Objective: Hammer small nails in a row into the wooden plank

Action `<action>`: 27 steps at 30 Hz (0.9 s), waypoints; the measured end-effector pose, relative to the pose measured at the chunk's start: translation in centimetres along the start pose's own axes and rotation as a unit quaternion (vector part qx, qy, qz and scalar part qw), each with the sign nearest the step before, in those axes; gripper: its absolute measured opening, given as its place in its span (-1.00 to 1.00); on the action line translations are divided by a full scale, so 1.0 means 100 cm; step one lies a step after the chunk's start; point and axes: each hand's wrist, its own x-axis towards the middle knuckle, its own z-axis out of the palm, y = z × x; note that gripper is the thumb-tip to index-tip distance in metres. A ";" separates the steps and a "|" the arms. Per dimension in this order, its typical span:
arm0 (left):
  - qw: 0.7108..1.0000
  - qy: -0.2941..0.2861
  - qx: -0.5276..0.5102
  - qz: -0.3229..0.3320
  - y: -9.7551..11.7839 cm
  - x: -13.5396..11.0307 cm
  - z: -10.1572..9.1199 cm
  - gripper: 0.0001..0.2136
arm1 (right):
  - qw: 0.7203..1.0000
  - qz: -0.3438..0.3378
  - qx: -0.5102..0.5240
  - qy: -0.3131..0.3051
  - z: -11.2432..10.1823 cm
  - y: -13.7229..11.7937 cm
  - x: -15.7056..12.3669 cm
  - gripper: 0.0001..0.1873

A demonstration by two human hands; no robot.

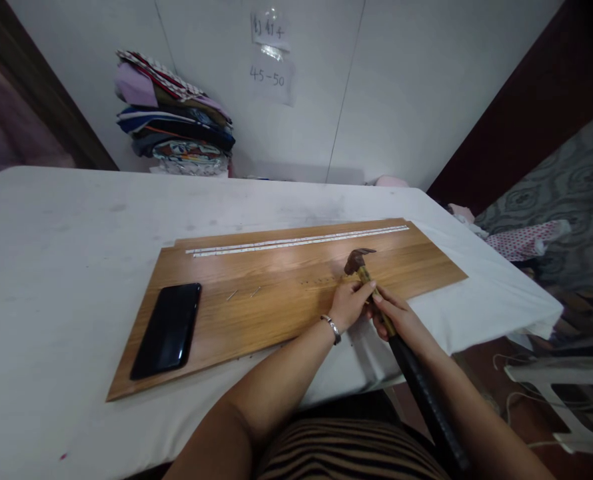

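A claw hammer (401, 347) slants up from my lap over the wooden board (276, 320), its rusty head (359, 259) pointing away from me. My right hand (401, 319) is wrapped round the upper part of the handle. Close beside it, my left hand (347, 305) is closed at the handle just below the head, its thumb against the shaft. What lies under the left fingers is hidden. To the left, two loose nails (232, 295) lie on the board. A row of small dark marks or nail tops (319, 281) runs up to my left hand.
A black phone (167, 330) lies on the board's left end. Two white measuring strips (296, 241) run along its far side. The board rests on a white-covered table (66, 280). Folded clothes (176, 113) are stacked by the wall; a white plastic chair (566, 387) stands at right.
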 end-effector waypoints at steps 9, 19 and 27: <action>1.000 0.000 -0.005 -0.002 -0.005 0.002 0.001 -0.53 | 1.000 0.005 0.000 0.000 -0.001 0.001 0.001 -0.38; 1.000 0.008 0.001 0.005 -0.004 0.002 0.000 -0.54 | 1.000 0.001 0.009 0.001 0.000 0.002 0.000 -0.36; 1.000 0.003 0.001 -0.001 -0.001 0.000 0.000 -0.52 | 1.000 0.003 0.010 -0.008 -0.001 0.004 0.001 -0.40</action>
